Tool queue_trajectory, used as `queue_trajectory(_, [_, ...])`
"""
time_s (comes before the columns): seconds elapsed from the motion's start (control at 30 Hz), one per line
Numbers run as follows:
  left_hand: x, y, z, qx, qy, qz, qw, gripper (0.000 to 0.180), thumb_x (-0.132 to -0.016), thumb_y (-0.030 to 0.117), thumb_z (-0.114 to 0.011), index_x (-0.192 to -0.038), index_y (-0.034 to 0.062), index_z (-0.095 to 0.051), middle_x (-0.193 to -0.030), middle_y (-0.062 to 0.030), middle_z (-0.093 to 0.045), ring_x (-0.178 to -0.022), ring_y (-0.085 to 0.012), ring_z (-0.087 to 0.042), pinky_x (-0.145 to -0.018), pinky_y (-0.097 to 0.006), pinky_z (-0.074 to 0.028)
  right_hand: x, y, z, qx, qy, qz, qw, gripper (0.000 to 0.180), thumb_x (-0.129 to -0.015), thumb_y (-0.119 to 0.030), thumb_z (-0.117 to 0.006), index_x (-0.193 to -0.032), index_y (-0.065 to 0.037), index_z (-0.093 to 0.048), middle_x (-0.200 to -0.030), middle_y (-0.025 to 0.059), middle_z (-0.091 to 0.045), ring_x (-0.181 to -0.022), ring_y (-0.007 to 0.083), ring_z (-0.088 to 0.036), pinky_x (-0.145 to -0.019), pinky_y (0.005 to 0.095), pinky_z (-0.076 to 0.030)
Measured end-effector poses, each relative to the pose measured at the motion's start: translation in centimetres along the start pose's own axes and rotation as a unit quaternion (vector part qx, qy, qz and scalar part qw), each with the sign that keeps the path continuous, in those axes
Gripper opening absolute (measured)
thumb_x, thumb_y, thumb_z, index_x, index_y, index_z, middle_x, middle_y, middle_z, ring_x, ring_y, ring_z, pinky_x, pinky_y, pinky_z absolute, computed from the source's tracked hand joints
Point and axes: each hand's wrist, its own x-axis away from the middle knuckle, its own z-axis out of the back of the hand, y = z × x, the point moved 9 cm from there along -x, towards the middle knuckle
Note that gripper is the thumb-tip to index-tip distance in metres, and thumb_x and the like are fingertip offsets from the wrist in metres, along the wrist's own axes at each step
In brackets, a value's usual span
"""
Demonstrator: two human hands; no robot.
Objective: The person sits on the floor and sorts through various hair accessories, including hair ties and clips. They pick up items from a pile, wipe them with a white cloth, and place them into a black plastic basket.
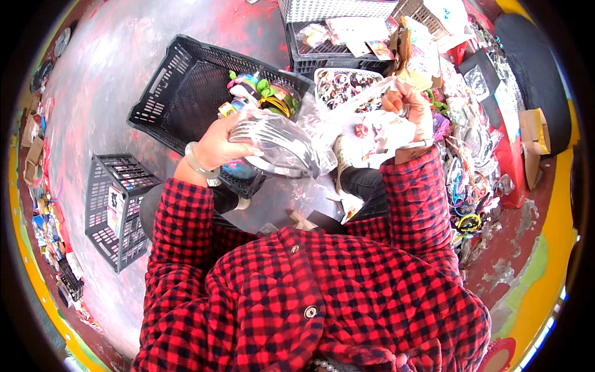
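Best to keep the clear plastic bag (328,133) taut btwn both hands w/ the bundle supported from below, so nothing slips. Left hand (224,144) curls shut around the bagged silver hoops (276,144), above the black crate (186,93). Right hand (406,102) is fisted, pinching the bag's top.

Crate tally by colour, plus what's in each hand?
Black crates: 3, a large one ahead, a small one at left, one under the white crate.
White crates: 1.
Clear bags: 1, held by left hand and right hand.
Total: 5
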Motion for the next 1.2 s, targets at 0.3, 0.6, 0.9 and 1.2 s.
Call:
queue_trajectory(0.3, [2.3,0.4,7.8,0.252,0.248,-0.185,0.917,0.04,-0.074,-0.005,-0.059,-0.113,-0.0004,-0.051,-0.104,-0.0122,-0.059,-0.093,-0.0244,-0.06,-0.082,-0.038,-0.049,-2.3,-1.6,6.0,-0.089,-0.028,0.047,0.995,0.018,-0.093,-0.022,-0.046,-0.083,-0.007,-0.047,-0.068,0.0012,-0.048,-0.063,0.0169,-0.051,-0.057,0.0307,-0.047])
queue_trajectory(0.6, [2.0,-4.2,9.3,0.307,0.364,-0.002,0.879,0.021,-0.076,-0.003,-0.063,-0.095,0.0034,-0.058,-0.08,-0.004,-0.06,-0.068,-0.0157,-0.059,-0.061,-0.031,-0.05,-1.6,-1.2,5.5,-0.062,0.087,0.067,0.992,0.025,-0.091,-0.029,-0.047,-0.082,-0.006,-0.053,-0.07,0.0042,-0.054,-0.063,0.0156,-0.052,-0.057,0.0277,-0.045])
queue_trajectory(0.9, [3.5,-3.8,11.6,0.281,0.427,-0.027,0.859,0.017,-0.077,-0.002,-0.062,-0.091,0.0061,-0.057,-0.078,-0.0022,-0.057,-0.064,-0.0141,-0.058,-0.057,-0.031,-0.051,-1.2,-3.6,7.7,-0.046,0.176,0.145,0.973,0.025,-0.089,-0.022,-0.051,-0.095,0.0,-0.058,-0.075,0.0033,-0.057,-0.064,0.0144,-0.052,-0.057,0.026,-0.043])
queue_trajectory(1.2, [1.5,-3.4,8.9,0.365,0.304,-0.056,0.878,0.028,-0.083,0.007,-0.058,-0.11,0.0015,-0.056,-0.084,-0.0047,-0.06,-0.077,-0.0168,-0.06,-0.075,-0.036,-0.05,-1.0,2.7,-0.2,0.272,0.084,0.015,0.959,0.019,-0.084,-0.014,-0.061,-0.099,-0.002,-0.061,-0.087,0.0046,-0.064,-0.053,0.0079,-0.05,-0.049,0.0193,-0.038])
